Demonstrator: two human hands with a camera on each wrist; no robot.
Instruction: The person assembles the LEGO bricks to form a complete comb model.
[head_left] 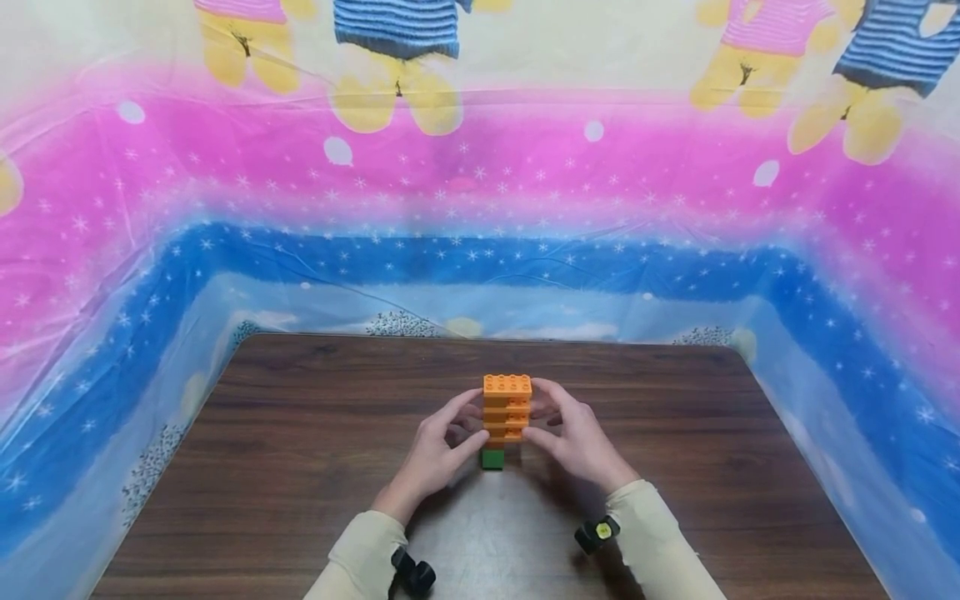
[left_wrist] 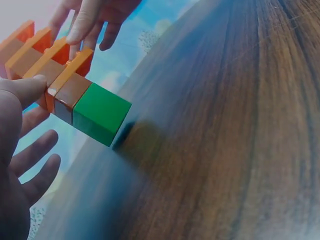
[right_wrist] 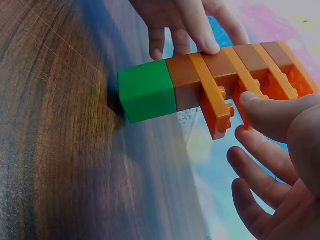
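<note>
A tower of toy building blocks (head_left: 498,400) rises from the middle of the table. At its foot is a green block (right_wrist: 147,92), right at the tabletop. Above it brown blocks (right_wrist: 181,75) alternate with wider orange blocks (right_wrist: 212,95) that jut out to the right, studs showing on their overhang. My left hand (head_left: 431,450) holds the tower's left side, thumb low and index finger near the top. From the right, my right hand (head_left: 585,437) holds it too, its thumb by a lower orange block. The other fingers of both hands spread loosely behind the tower.
The dark wood-grain table (head_left: 300,467) has its far edge a little beyond the tower. A pink and blue printed cloth (head_left: 480,200) hangs behind it and along both sides. Small black cameras (head_left: 596,534) sit on both wrists over pale sleeves (head_left: 667,542).
</note>
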